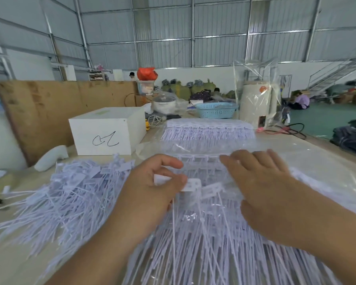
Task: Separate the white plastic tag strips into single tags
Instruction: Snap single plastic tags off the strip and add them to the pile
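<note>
Head view: your left hand (152,186) has a closed grip on one tag head (190,185), pinched between thumb and fingers at the left end of the strip (206,161). Its thin tail (174,229) runs down towards you, so the tag's long axis is near-far and the strip's joined heads run left-right across it

Your right hand (261,182) lies flat, fingers straight, pressing the heads just right of the pinched tag. No grip there, it's only a hold-down

The relation that matters: the pinched tag sits right between the two hands, at the free left edge. I judge the break wants a pull or twist leftward, away from the right hand, along the line of heads and not along the tail

The pile of single tags (76,194) lies on the worktop (12,260) to your left, so the left hand is the nearer one for the drop. More unsplit strips (208,130) sit further back, beside the white box (107,130)

Motion blur hides whether the joint has parted yet
</note>
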Available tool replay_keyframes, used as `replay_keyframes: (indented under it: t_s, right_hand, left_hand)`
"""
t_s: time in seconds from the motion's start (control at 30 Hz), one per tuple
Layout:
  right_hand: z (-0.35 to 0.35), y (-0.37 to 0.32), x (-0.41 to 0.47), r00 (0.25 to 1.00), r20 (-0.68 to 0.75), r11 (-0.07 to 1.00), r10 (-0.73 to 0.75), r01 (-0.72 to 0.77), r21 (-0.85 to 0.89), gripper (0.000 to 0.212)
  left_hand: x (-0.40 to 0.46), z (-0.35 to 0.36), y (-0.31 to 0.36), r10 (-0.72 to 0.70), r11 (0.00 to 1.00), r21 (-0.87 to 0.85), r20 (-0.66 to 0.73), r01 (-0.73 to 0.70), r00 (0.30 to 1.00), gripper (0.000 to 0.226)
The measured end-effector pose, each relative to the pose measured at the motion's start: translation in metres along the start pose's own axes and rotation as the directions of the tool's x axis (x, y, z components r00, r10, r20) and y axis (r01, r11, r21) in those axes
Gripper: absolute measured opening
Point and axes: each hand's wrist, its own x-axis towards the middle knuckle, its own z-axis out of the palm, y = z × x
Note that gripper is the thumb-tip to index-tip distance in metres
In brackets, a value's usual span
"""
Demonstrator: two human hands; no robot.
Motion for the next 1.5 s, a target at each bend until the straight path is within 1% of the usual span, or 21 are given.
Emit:
replay_keyframes:
  t_s: [0.07,0.17,0.2,0.27,0.3,0.37,0.43,0.5,0.57,0.63,0.7,0.77,0.97,1.03,1.1,1.17,1.23,1.3,1.37,1.4,1.5]
  right_hand:
    - [-0.006,-0.008,-0.001,0.983,-0.015,0.965,-0.181,0.181,0.189,0.090]
    - [-0.003,-0.012,0.000,0.970,-0.006,0.920,-0.243,0.232,0.316,0.084]
    - [0.002,-0.012,0.001,0.972,-0.029,0.923,-0.235,0.233,0.306,0.076]
    - [0.013,-0.014,0.005,0.971,-0.087,0.917,-0.223,0.240,0.319,0.046]
    - [0.015,-0.014,0.007,0.973,-0.090,0.907,-0.212,0.231,0.352,0.030]
    - [0.016,-0.015,0.009,0.971,-0.090,0.854,-0.220,0.236,0.464,0.016]
    - [0.017,-0.016,0.009,0.959,-0.113,0.768,-0.260,0.277,0.578,0.013]
    - [0.014,-0.019,0.008,0.949,-0.119,0.715,-0.293,0.300,0.632,0.022]
    - [0.013,-0.018,0.007,0.953,-0.070,0.662,-0.296,0.257,0.704,0.027]
    - [0.012,-0.016,0.007,0.963,-0.087,0.588,-0.254,0.226,0.776,0.021]
    - [0.014,-0.016,0.009,0.974,-0.150,0.574,-0.172,0.223,0.788,0.012]
    - [0.017,-0.019,0.010,0.982,-0.139,0.584,-0.125,0.186,0.790,0.023]
    - [0.020,-0.023,0.007,0.997,-0.072,0.500,-0.026,0.076,0.862,0.038]
    - [0.023,-0.030,0.007,0.990,-0.132,0.457,0.042,0.099,0.884,0.038]
    - [0.024,-0.041,0.008,0.961,-0.246,0.452,0.128,0.164,0.877,0.034]
    - [0.021,-0.053,0.010,0.912,-0.349,0.435,0.217,0.230,0.871,0.032]
    - [0.019,-0.061,0.011,0.871,-0.399,0.382,0.286,0.278,0.881,0.035]
    - [0.017,-0.061,0.010,0.827,-0.427,0.387,0.367,0.281,0.878,0.036]
    - [0.018,-0.049,0.010,0.802,-0.388,0.308,0.454,0.267,0.913,0.041]
    - [0.019,-0.043,0.010,0.816,-0.364,0.255,0.448,0.273,0.927,0.044]
    - [0.022,-0.045,0.007,0.914,-0.316,0.220,0.253,0.263,0.939,0.033]
  left_hand:
    - [-0.004,0.005,0.000,0.025,1.000,0.014,0.055,-0.025,0.998,0.027]
    - [-0.007,0.009,-0.001,0.060,0.998,-0.006,0.106,-0.059,0.993,0.029]
    - [-0.007,0.009,-0.002,0.068,0.998,-0.005,0.110,-0.067,0.992,0.027]
    - [-0.007,0.009,-0.003,0.072,0.997,-0.004,0.126,-0.072,0.989,0.024]
    - [-0.008,0.010,-0.003,0.066,0.998,-0.019,0.140,-0.064,0.988,0.023]
    - [-0.009,0.013,-0.004,0.046,0.998,-0.061,0.172,-0.036,0.984,0.026]
    - [-0.010,0.015,-0.004,0.036,0.995,-0.096,0.196,-0.018,0.980,0.030]
    - [-0.011,0.015,-0.005,0.044,0.994,-0.107,0.212,-0.021,0.976,0.031]
    - [-0.010,0.016,-0.005,0.052,0.993,-0.111,0.218,-0.028,0.975,0.030]
    - [-0.010,0.016,-0.006,0.062,0.992,-0.122,0.208,-0.037,0.976,0.028]
    - [-0.011,0.018,-0.006,0.071,0.990,-0.135,0.206,-0.043,0.976,0.019]
    - [-0.011,0.019,-0.008,0.074,0.992,-0.117,0.221,-0.049,0.973,0.015]
    - [-0.006,0.011,-0.013,-0.040,0.982,0.190,0.296,-0.018,0.954,0.038]
    - [-0.004,0.012,-0.010,-0.058,0.995,0.097,0.253,0.035,0.966,0.041]
    - [-0.004,0.017,-0.006,-0.107,0.979,-0.150,0.186,0.136,0.977,0.040]
    - [-0.006,0.026,-0.001,-0.152,0.909,-0.368,0.142,0.195,0.978,0.036]
    - [-0.008,0.032,0.002,-0.173,0.854,-0.481,0.096,0.198,0.980,0.035]
    - [-0.004,0.025,0.001,-0.253,0.793,-0.569,0.016,0.217,0.967,0.034]
    - [0.004,0.008,-0.001,-0.335,0.765,-0.598,-0.054,0.238,0.941,0.030]
    - [0.006,0.001,-0.002,-0.327,0.802,-0.549,-0.071,0.236,0.943,0.026]
    - [0.002,0.003,-0.003,-0.172,0.931,-0.331,-0.022,0.156,0.985,0.019]
